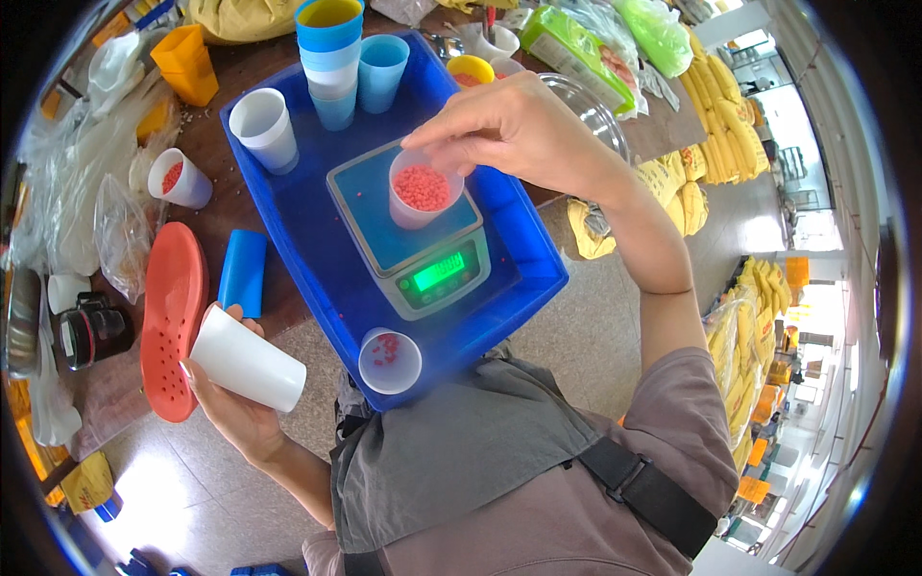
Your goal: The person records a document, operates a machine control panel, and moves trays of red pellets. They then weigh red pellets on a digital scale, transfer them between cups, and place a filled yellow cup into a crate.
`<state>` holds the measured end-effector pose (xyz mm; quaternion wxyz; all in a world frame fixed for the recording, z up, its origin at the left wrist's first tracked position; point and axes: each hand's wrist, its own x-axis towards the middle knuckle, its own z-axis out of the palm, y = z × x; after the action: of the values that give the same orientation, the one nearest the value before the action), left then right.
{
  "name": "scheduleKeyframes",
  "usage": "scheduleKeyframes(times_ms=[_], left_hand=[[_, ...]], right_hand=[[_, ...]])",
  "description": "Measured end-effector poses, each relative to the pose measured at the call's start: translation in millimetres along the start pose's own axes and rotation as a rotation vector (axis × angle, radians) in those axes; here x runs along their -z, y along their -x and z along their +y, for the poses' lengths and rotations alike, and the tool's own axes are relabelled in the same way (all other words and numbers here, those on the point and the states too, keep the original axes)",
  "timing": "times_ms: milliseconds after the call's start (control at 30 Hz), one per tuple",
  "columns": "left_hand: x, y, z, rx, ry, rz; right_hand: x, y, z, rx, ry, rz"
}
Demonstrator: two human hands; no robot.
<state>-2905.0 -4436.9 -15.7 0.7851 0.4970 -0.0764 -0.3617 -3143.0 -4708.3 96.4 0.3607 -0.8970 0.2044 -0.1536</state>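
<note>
A digital scale [453,276] with a lit green display sits in a blue tray [509,338]. On its pan stands a white cup [411,213] with red pellets [421,188]. My right hand [514,125] hovers at the far side of this cup's rim, fingers drawn together and pointing down; whatever they pinch is hidden. Left of the tray, my left hand [230,408] holds another white cup [252,357] tipped on its side, mouth toward the upper left, its inside out of sight. A white cup [391,372] with a few red pellets stands in the tray's near corner.
Stacked cups [329,58], a light-blue cup [382,72] and a white cup [264,130] occupy the tray's far end. Left of it are a red perforated scoop-like piece [173,326], a blue cup [243,274] and a white cup [187,187] with pellets.
</note>
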Motion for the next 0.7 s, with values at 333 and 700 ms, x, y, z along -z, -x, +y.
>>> scheduleKeyframes(times_ms=[333,700], left_hand=[[-2,-4,-1,0.020,-0.064,0.018],[2,-9,0,0.061,-0.045,0.024]], right_hand=[[10,16,4,0.001,-0.135,0.095],[36,55,28,-0.069,0.037,0.236]])
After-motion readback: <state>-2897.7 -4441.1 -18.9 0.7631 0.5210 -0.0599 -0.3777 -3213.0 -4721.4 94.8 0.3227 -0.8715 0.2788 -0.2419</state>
